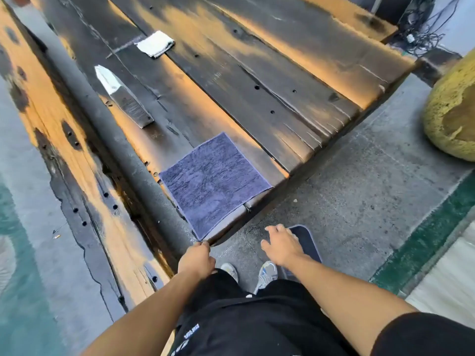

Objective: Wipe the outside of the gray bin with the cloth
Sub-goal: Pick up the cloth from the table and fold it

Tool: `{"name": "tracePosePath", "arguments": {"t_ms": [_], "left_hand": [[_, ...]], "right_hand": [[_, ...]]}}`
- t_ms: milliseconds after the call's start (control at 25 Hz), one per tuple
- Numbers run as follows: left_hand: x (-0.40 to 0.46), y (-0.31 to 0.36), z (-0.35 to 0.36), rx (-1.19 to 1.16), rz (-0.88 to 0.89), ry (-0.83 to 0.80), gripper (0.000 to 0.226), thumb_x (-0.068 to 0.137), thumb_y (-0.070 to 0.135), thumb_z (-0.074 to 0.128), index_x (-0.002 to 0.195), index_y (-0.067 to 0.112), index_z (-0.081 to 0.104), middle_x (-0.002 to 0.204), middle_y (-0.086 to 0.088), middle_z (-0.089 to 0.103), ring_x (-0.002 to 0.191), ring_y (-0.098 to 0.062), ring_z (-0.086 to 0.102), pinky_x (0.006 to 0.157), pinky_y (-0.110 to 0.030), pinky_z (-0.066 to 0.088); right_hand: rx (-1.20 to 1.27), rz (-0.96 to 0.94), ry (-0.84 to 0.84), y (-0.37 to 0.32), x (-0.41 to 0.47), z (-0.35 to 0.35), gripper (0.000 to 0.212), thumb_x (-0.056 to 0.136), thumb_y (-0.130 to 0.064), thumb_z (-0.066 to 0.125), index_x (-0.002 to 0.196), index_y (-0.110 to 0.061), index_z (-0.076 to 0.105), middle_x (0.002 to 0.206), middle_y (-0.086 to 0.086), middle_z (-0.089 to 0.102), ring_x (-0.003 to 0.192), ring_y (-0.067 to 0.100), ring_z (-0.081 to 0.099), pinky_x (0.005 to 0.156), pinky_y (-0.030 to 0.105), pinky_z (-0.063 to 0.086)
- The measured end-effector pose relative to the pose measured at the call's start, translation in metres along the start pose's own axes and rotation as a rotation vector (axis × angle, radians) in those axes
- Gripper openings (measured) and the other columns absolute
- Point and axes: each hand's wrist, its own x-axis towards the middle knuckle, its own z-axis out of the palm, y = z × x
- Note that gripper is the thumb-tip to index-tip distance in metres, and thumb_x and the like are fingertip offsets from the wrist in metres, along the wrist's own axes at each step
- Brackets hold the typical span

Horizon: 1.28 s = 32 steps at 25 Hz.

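Observation:
A purple-blue cloth (214,185) lies flat on the near corner of the dark wooden table (257,80), its near tip hanging over the edge. My left hand (196,260) is closed at that tip, fingers pinched on the cloth's corner. The bin (305,240), seen from above as a dark rounded shape with a pale rim, stands on the concrete floor by my feet. It is mostly hidden under my right hand (281,244), which hovers on or just over it with its fingers spread. Whether that hand touches the bin is unclear.
Farther along the table lie a folded white cloth (155,44) and a silver-and-white box (123,97). A wooden bench (64,150) runs along the left. A yellow-green boulder (452,111) sits at the right, cables (421,29) beyond the table's far end.

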Motion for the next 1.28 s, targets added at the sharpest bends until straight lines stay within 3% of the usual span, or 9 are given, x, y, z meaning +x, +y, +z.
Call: {"name": "tracePosePath", "arguments": {"t_ms": [280,520,840,960,1120,1280], "left_hand": [[0.034,-0.021,-0.014,-0.049,0.035,0.164,0.019,0.086,0.018,0.051,0.102,0.009,0.057,0.107,-0.012,0.063,0.105,-0.035,0.061,0.082,-0.042,0.053],[0.063,-0.034,-0.024,0.092,0.174,0.097,0.030,0.082,0.016,0.055,0.111,0.010,0.052,0.114,-0.011,0.058,0.110,-0.035,0.057,0.086,-0.044,0.049],[0.074,-0.039,-0.029,0.190,0.271,0.037,0.036,0.079,0.016,0.057,0.114,0.012,0.052,0.117,-0.009,0.054,0.111,-0.033,0.054,0.085,-0.042,0.045],[0.078,-0.046,-0.028,0.175,0.310,0.081,0.031,0.073,0.015,0.060,0.104,0.012,0.057,0.107,-0.008,0.059,0.101,-0.033,0.059,0.080,-0.042,0.046],[0.080,-0.056,-0.029,0.159,0.339,0.097,0.022,0.059,0.019,0.072,0.075,0.014,0.058,0.079,-0.006,0.060,0.071,-0.031,0.063,0.058,-0.035,0.048],[0.078,-0.066,-0.024,-0.020,0.321,0.091,0.011,0.069,0.021,0.060,0.073,0.011,0.058,0.078,-0.009,0.059,0.071,-0.033,0.061,0.061,-0.039,0.053]], "right_hand": [[-0.050,0.005,0.064,-0.016,0.048,-0.037,0.047,0.096,-0.030,0.052,0.142,-0.021,0.047,0.137,0.009,0.046,0.126,0.030,0.046,0.103,0.043,0.043],[-0.068,0.065,0.162,-0.028,0.086,-0.065,0.037,0.092,-0.019,0.055,0.129,-0.021,0.056,0.129,0.008,0.045,0.121,0.029,0.044,0.100,0.042,0.044],[-0.146,0.052,0.163,-0.033,0.116,-0.083,0.044,0.087,-0.001,0.056,0.125,-0.023,0.056,0.126,0.004,0.042,0.114,0.027,0.045,0.094,0.040,0.045],[-0.251,-0.036,0.143,-0.027,0.128,-0.093,0.043,0.084,0.000,0.060,0.121,-0.022,0.058,0.122,0.005,0.048,0.112,0.028,0.047,0.093,0.041,0.048],[-0.377,-0.193,0.170,-0.014,0.143,-0.099,0.032,0.082,-0.003,0.062,0.110,-0.019,0.063,0.108,0.004,0.056,0.098,0.027,0.053,0.086,0.042,0.051],[-0.326,-0.262,0.196,-0.005,0.153,-0.103,0.016,0.085,-0.010,0.062,0.099,-0.015,0.069,0.100,0.004,0.059,0.095,0.026,0.053,0.088,0.042,0.051]]}}
